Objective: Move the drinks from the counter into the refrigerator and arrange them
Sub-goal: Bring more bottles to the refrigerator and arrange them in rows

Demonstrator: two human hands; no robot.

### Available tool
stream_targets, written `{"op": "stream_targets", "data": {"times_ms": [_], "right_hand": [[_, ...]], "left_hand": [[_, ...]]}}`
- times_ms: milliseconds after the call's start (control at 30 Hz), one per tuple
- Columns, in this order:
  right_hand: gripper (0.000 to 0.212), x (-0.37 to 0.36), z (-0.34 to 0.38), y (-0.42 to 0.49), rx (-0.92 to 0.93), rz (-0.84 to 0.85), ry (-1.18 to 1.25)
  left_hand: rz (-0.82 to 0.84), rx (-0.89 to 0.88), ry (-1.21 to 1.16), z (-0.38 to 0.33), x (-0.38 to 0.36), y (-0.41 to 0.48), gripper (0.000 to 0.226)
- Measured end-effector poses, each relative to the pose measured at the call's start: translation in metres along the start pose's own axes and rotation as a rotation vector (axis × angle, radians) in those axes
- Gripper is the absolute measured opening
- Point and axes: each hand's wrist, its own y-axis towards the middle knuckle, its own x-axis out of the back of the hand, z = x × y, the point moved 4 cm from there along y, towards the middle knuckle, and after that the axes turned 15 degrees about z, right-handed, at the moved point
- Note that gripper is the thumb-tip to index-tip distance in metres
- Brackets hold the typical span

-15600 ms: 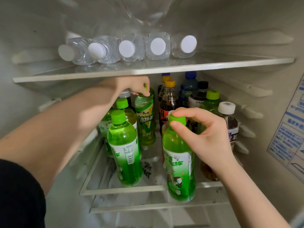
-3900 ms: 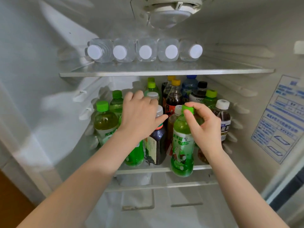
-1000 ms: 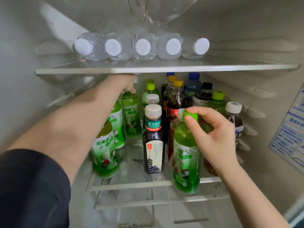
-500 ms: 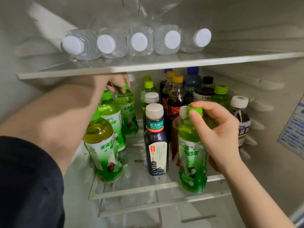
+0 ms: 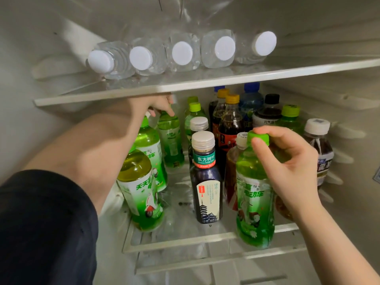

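Two hands at work — right hand [image 5: 287, 161] pinches the cap of an upright green bottle [image 5: 255, 202] at the shelf's [image 5: 181, 241] front edge; left hand [image 5: 156, 105] grips a rear bottle [image 5: 170, 140] top, deeper left.

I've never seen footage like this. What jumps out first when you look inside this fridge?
Probably the row of clear water bottles lying on their sides on the upper glass shelf, white caps facing out. Below it, a crowd of upright drinks fills the lower shelf, many bright green. The right hand grips a green tea bottle by its cap at the shelf's front edge, while the left hand reaches to a green bottle further back.
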Motion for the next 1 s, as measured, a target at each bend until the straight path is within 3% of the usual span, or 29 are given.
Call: {"op": "stream_targets", "data": {"times_ms": [67, 133, 200, 367, 533, 700, 867, 1000], "right_hand": [[0.016, -0.001, 0.000, 0.000, 0.002, 0.002, -0.003], [0.016, -0.001, -0.001, -0.001, 0.006, 0.003, -0.002], [0.016, 0.000, -0.002, -0.001, 0.005, 0.002, -0.001], [0.017, 0.001, -0.001, 0.000, 0.006, 0.001, -0.016], [0.016, 0.001, -0.001, 0.000, 0.016, -0.002, -0.028], [0.016, 0.000, -0.002, -0.001, 0.019, 0.000, -0.020], [0.016, 0.000, -0.002, 0.001, 0.019, 0.005, -0.033], [0.016, 0.000, -0.002, 0.001, 0.020, 0.007, -0.031]], "left_hand": [[0.000, -0.037, -0.044, -0.001, 0.001, 0.001, 0.031], [-0.005, -0.047, -0.033, 0.001, 0.000, 0.003, 0.025], [-0.031, -0.018, -0.021, 0.006, 0.001, 0.005, 0.018], [-0.141, 0.094, 0.046, 0.020, 0.006, 0.010, 0.025], [-0.071, 0.047, -0.083, 0.020, 0.008, 0.009, 0.024], [-0.044, -0.004, -0.184, 0.023, 0.005, 0.013, 0.043], [-0.057, -0.037, -0.134, 0.017, 0.005, 0.017, 0.055], [-0.064, -0.034, -0.149, 0.015, 0.006, 0.022, 0.048]]}}
